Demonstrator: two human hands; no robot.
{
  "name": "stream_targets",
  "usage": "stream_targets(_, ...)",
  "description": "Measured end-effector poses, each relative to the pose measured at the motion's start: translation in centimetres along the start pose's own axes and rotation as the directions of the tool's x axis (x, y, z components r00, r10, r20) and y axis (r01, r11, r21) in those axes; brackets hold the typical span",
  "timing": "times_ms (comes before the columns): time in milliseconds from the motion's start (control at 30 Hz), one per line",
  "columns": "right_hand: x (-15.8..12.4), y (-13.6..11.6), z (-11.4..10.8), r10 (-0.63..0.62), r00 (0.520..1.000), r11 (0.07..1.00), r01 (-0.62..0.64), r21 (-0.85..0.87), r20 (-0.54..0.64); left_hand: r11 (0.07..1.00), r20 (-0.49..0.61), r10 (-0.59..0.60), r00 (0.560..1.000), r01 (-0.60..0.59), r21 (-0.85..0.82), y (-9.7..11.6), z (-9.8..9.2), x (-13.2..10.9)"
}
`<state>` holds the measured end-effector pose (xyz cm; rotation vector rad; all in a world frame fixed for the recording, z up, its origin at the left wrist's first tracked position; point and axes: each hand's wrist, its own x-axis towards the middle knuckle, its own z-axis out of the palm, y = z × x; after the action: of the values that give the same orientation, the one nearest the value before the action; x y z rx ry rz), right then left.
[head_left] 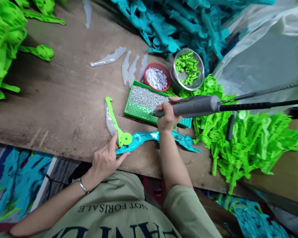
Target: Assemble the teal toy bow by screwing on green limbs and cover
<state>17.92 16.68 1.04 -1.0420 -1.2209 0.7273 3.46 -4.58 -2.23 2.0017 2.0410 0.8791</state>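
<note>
My left hand [105, 162] grips the near end of a plastic toy part, thumb and forefinger around its joint. This piece has a curved turquoise body [145, 136] lying along the table edge and a lime-green arm [113, 117] angled upward, with a clear blade-shaped piece [108, 119] along the arm. In my right hand [167, 117] is a grey electric screwdriver [196, 106], held nearly level. Its tip points left, over the perforated end of a green tray [136, 111] of small silver screws [146, 97]. My right forearm hides some of the turquoise body.
Behind the tray stand a red basket [146, 77] of small white pieces and a metal bowl [201, 74] of green plugs. Clear blades [109, 58] lie at the back. Green parts pile up left [5, 49] and right [258, 138], turquoise ones [169, 26] behind. Cords [263, 104] trail rightward.
</note>
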Motion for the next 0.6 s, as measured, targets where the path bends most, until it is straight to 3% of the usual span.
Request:
stream_targets(267, 0.5, -0.2, 0.1, -0.002, 0.999, 0.998, 0.0, 0.059, 0.04, 0.999, 0.03, -0.047, 0.998, 0.048, -0.023, 0.0, -0.2, 0.2)
stream_targets(433, -1.0, -4.5, 0.3, -0.049, 0.997, 0.995, 0.043, 0.086, 0.066, 0.995, 0.104, -0.084, 0.991, 0.089, -0.049, -0.1, -0.3, 0.2)
stream_targets(600, -6.0, -9.0, 0.2, -0.004, 0.951, 0.983, -0.053, 0.174, 0.31, 0.993, 0.158, -0.078, 0.984, 0.09, -0.073, -0.4, -0.5, 0.2)
